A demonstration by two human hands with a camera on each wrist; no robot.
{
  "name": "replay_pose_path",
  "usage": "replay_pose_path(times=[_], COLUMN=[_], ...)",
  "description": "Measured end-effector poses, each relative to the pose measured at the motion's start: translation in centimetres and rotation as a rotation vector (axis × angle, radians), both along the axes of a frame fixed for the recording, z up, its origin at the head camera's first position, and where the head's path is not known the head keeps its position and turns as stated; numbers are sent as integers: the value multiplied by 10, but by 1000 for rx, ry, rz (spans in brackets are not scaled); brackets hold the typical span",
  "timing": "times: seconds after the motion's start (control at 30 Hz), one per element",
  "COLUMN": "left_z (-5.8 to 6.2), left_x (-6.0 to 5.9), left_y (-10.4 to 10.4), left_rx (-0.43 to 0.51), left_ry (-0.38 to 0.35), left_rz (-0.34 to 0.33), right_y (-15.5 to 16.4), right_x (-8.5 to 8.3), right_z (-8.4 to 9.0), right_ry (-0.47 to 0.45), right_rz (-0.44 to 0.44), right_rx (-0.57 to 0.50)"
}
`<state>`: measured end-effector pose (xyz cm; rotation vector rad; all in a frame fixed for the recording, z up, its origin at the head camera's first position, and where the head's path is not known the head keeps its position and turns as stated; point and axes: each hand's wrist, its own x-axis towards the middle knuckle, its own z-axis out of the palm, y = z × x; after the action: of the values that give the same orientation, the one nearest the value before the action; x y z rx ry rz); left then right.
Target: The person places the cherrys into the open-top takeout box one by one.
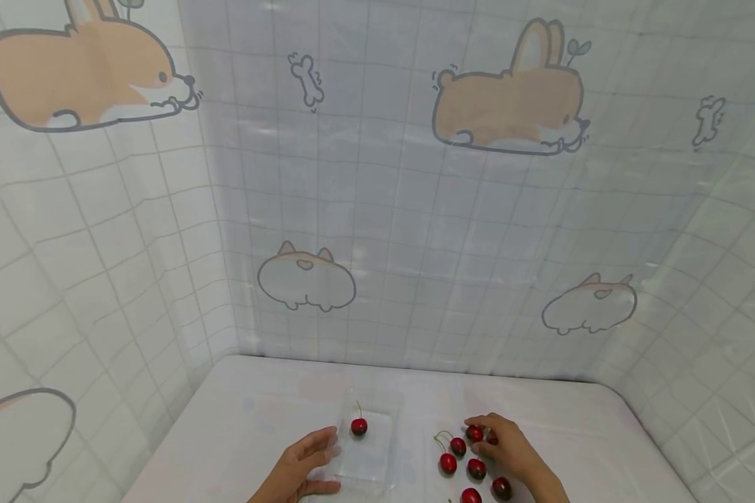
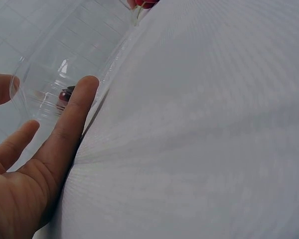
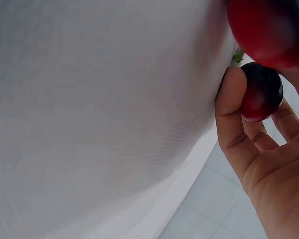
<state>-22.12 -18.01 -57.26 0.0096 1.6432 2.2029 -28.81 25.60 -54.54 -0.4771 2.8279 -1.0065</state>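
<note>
Right hand [image 1: 509, 447] pinching cherry [image 3: 259, 92], left hand [image 1: 305, 464] steadying tray [image 1: 377, 454]

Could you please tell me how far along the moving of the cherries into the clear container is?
Early on. One red cherry with a stem already lies in the clear plastic container, which the left hand steadies at its edge. The right hand is pinching another dark red cherry from the pile. About six loose red cherries remain on the white table.
</note>
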Motion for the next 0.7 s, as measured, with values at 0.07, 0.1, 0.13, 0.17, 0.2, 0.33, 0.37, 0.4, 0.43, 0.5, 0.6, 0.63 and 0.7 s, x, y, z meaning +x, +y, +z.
replay_pose_path(times=[0.07, 0.1, 0.13, 0.17, 0.2, 0.33, 0.37, 0.4, 0.43, 0.5, 0.6, 0.63, 0.7], left_z=[-1, -1, -1, -1, -1, -2, -2, -2, -2, -2, -2, -2, -2], left_x=[0, 0, 0, 0, 0, 2, 2, 3, 3, 3, 3, 4, 4], left_y=[0, 0, 1, 1, 1, -1, -2, -3, -3, -4, -4, -5, -6], left_rx=[3, 4, 5, 6, 7, 6, 5, 2, -1, -6, -6, -5, 0], left_ry=[0, 0, 2, 1, 1, 2, 1, 1, -1, -1, -3, -1, 1], left_rz=[0, 0, -1, -1, -2, -8, -9, -10, -11, -14, -20, -23, -28], right_y=[0, 0, 0, 0, 0, -2, -2, -3, -4, -6, -9, -11, -13], right_x=[0, 1, 1, 1, 1, 5, 6, 7, 8, 10, 13, 14, 15], right_z=[0, 0, 1, 2, 3, 6, 7, 8, 9, 12, 16, 18, 21], right_ry=[-1, 1, 3, 7, 11, 12, 6, 2, -1, -2, 4, 6, 11], right_rz=[-6, -10, -13, -24, -35, -93, -105, -114, -121, -124, -119, -116, -110], right_rx=[-10, -19, -21, -25, -26, -40, -51, -62, -76, -103, -148, -161, -180])
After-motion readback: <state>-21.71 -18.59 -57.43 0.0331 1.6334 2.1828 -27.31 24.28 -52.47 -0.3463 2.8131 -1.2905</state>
